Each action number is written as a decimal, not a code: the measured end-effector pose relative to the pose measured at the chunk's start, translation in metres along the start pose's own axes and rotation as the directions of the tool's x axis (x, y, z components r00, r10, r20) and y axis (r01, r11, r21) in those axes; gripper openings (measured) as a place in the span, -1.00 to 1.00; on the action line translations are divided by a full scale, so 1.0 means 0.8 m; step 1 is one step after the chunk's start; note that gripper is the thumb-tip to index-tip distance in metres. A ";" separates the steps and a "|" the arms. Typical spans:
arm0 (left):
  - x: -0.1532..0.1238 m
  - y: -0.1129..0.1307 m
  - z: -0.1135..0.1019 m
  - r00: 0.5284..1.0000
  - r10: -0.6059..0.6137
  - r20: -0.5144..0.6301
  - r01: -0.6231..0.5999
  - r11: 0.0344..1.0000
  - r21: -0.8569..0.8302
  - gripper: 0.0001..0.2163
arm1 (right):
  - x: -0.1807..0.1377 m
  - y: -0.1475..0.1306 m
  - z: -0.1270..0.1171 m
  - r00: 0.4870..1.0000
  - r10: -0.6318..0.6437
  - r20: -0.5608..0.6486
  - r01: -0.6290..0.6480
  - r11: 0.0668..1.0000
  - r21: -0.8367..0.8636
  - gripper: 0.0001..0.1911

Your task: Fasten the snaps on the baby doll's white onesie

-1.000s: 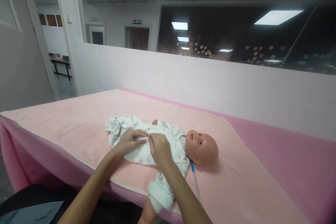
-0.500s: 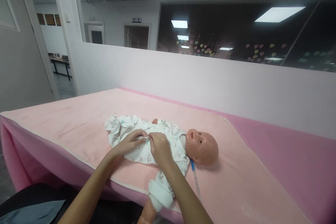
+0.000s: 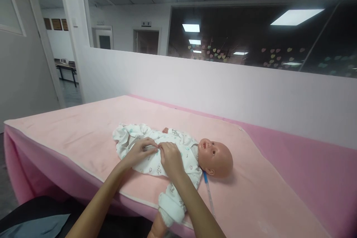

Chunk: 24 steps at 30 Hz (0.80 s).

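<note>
A baby doll point(image 3: 214, 157) lies on its back on a pink padded table point(image 3: 69, 134), head to the right. It wears a white printed romper point(image 3: 184, 147). My left hand point(image 3: 138, 152) and my right hand point(image 3: 170, 158) meet over the doll's belly, fingers pinched on the romper's front closure. One sleeved arm of the doll point(image 3: 170, 204) hangs over the table's near edge.
A thin blue-tipped tube point(image 3: 208, 191) lies on the cloth below the doll's head. A white partition wall point(image 3: 223, 85) with dark glass above runs behind the table. An open doorway and a corridor lie at far left.
Both hands stay pinched on the romper's front, with only small finger shifts. The camera has shifted slightly.
</note>
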<state>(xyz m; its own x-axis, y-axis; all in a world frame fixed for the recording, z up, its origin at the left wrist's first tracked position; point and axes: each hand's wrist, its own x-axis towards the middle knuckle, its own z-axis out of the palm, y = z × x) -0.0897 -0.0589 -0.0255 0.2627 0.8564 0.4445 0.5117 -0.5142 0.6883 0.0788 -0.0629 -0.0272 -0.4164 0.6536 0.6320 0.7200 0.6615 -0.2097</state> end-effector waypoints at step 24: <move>-0.002 0.008 -0.003 0.999 -0.023 0.050 0.022 0.999 0.033 -0.79 | -0.143 -0.014 -0.093 0.942 0.183 -0.280 -0.229 0.963 -0.140 -0.80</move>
<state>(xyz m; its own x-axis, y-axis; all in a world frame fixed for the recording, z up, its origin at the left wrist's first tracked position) -0.0889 -0.0638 -0.0209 0.2910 0.8693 0.3995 0.5438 -0.4939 0.6785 0.1596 -0.1726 -0.0417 -0.1051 0.6345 0.7658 0.8665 0.4364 -0.2426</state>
